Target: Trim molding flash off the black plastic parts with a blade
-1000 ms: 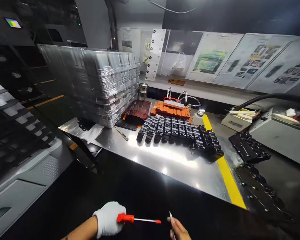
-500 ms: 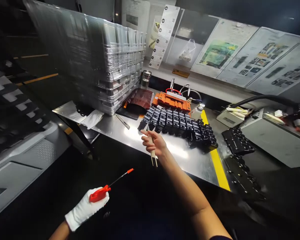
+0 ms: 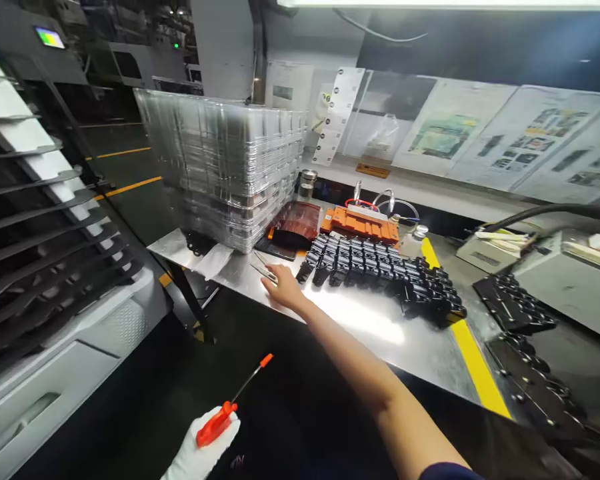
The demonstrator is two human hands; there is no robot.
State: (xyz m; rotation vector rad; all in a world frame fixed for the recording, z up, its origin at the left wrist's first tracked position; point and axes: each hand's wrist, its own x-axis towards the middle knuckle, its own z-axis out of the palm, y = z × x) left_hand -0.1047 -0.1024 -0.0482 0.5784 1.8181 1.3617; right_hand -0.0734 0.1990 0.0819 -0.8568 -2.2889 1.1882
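Observation:
My left hand (image 3: 207, 437), in a white glove, is closed around the red handle of a hand tool (image 3: 217, 425). This tool has a thin metal shaft and an orange tip, and it points up and away above the dark area before the bench. My bare right hand (image 3: 280, 287) reaches to the front edge of the metal bench. Its fingers are at the near end of slim tweezers (image 3: 264, 267) lying low over the bench top; the fingertips partly hide them. Right of this hand stand rows of black ribbed parts (image 3: 365, 260).
A tall stack of clear plastic trays (image 3: 220, 160) stands at the bench's left. Behind the black parts sits an orange fixture (image 3: 363, 223) with cables. A clear bottle (image 3: 414, 241) and a grey box unit (image 3: 570, 280) are to the right. A rack (image 3: 55, 220) stands far left.
My right hand has moved left and down to the bench, where before it held pale two-pronged tweezers in the air. The view has shifted; my left hand keeps the red-handled tool.

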